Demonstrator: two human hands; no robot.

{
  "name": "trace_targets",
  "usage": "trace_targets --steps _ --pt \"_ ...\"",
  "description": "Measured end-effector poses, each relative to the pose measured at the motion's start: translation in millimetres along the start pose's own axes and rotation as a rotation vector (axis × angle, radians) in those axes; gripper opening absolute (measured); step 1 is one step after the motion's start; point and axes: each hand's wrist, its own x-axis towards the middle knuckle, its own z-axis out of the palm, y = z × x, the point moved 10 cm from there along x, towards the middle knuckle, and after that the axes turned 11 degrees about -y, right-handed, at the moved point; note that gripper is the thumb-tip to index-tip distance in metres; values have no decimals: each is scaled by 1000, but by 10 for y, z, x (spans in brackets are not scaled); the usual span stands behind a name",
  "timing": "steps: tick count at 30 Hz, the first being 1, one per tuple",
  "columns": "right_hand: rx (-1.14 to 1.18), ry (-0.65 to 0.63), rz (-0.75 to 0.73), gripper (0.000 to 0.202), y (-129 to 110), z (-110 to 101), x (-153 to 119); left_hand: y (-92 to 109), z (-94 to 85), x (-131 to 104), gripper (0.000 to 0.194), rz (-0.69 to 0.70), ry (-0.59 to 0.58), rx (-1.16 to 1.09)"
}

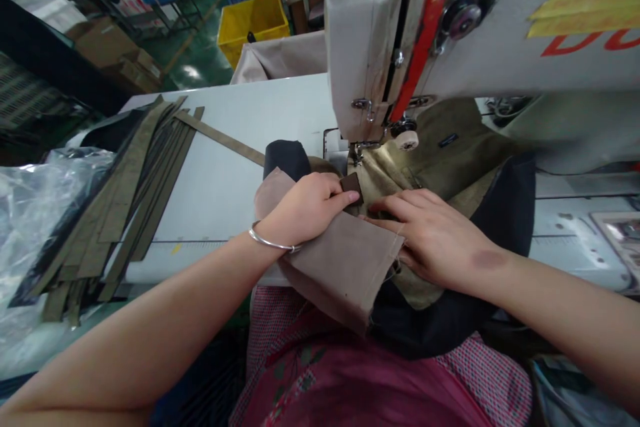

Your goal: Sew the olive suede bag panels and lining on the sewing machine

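Note:
My left hand [313,208] is closed, its thumb against a small dark brown piece [351,188] just in front of the sewing machine's needle area [357,152]. Under that hand a greyish-pink cloth panel [345,260] hangs over the front edge of the table. My right hand [425,230] has bent fingers gripping the olive fabric [385,170] beside the pink panel; its fingertips are partly hidden. The olive fabric lies beneath the machine head, joined or overlapped with black fabric [515,213] at right; I cannot tell which.
Olive cloth strips [150,193] lie piled on the left of the white table [240,103], one reaching towards the work. Clear plastic wrapping [45,213] sits at far left. The machine head [353,60] stands over the cloth. Behind are a yellow crate [253,23] and cardboard boxes [113,47].

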Motion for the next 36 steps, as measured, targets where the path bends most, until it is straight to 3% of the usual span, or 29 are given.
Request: trace_targets --steps 7,14,20,23,26,30,36 --pt "-11 23 -6 35 -12 15 -7 34 8 30 37 16 20 50" --pt "2 39 -2 46 -5 25 -20 59 10 -22 42 64 52 76" --pt "17 54 -10 42 -5 5 -28 48 7 -8 43 87 72 84" --pt "33 75 -8 43 4 2 -31 142 54 -55 37 155 76 167" --pt "74 123 21 40 46 -9 -44 280 153 -163 14 256 80 302" --pt "120 164 46 41 78 -18 -59 362 238 -286 20 338 120 408" --pt "84 114 29 42 41 6 -46 349 250 -303 19 391 144 435"
